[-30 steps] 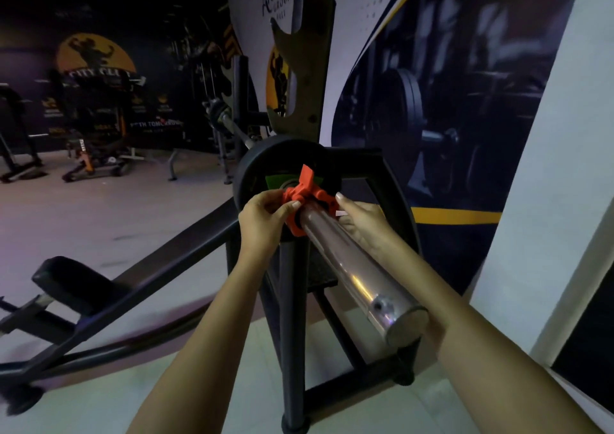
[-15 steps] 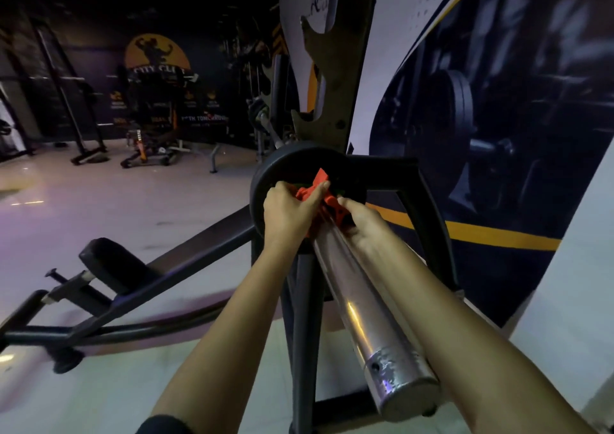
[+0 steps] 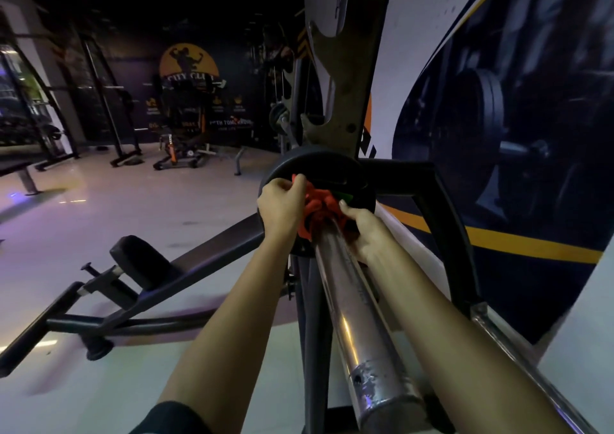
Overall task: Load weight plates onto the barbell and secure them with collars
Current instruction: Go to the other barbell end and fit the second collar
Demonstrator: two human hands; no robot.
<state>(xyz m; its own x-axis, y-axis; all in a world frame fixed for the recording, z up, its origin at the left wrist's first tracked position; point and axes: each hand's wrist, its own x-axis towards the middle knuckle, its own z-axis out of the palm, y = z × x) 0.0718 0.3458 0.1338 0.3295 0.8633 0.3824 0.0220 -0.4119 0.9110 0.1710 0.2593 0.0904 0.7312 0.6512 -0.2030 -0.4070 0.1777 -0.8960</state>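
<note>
Both hands (image 3: 282,207) grip collar (image 3: 315,212), apparently against plate (image 3: 315,167).

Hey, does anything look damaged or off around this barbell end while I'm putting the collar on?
Only wear: the barbell sleeve is scuffed and patchy at its near end. The red collar sits against the black plate, with both hands on it.

A gym: a bench (image 3: 146,264), racks (image 3: 109,114), a barbell (image 3: 358,317) with a plate (image 3: 319,167), and a bodybuilder wall logo (image 3: 188,64).
</note>
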